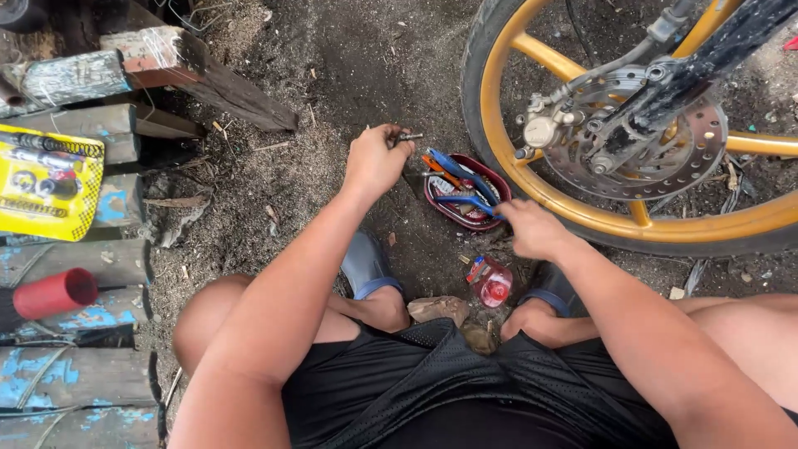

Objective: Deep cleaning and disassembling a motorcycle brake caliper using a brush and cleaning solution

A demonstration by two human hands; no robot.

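Observation:
I squat on dark dirt in front of a motorcycle wheel (532, 179) with a yellow rim and a drilled brake disc (657, 150). My left hand (376, 158) is closed on a small dark bolt (407, 137), held above the ground left of a red oval tray (439, 204). My right hand (532, 229) reaches to the tray's near right edge, its fingers pinching the end of a blue-handled tool (470, 201) that lies in the tray. Other blue and orange handled tools (449, 170) lie in the tray too.
A small red bottle (492, 284) lies on the dirt between my feet. Weathered wooden planks (91, 274) line the left side, bearing a yellow blister pack (46, 183) and a red tube (54, 293). The brake caliper (544, 129) sits on the wheel's fork.

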